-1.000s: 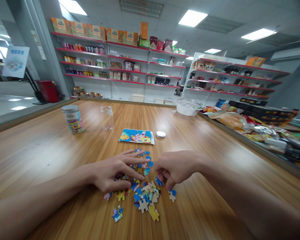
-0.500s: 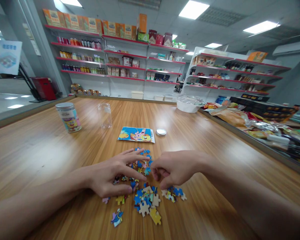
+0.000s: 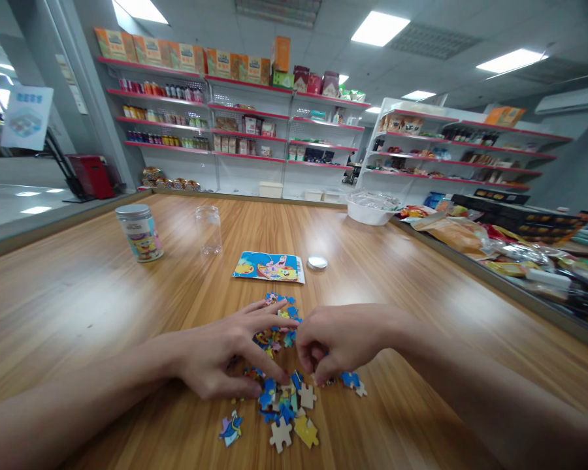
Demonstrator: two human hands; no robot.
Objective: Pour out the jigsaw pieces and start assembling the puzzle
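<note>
Head view: the puzzle pieces (image 3: 280, 435) lie on the wooden tabletop (image 3: 406, 281) directly in front of the person, beneath and between both hands. The left hand (image 3: 225, 352) is palm down with fingers extended and spread over the pieces; no grip is apparent. The right hand (image 3: 345, 339) is curled, fingertips pointing down beside the pile; whether it grips a piece cannot be determined. Status, as judged from the layout: the pieces are out on the surface, and a silver lid (image 3: 317, 263) lies detached beside the printed picture sheet (image 3: 269, 267). No assembled section is visible. Several pieces overlap near the thumbs, some showing plain backs, so separating and turning appear incomplete. A blue piece (image 3: 350, 379) lies right of the main pile. A transparent jar (image 3: 208, 232) and a printed canister (image 3: 141, 235) stand farther back, left of the sheet.
</note>
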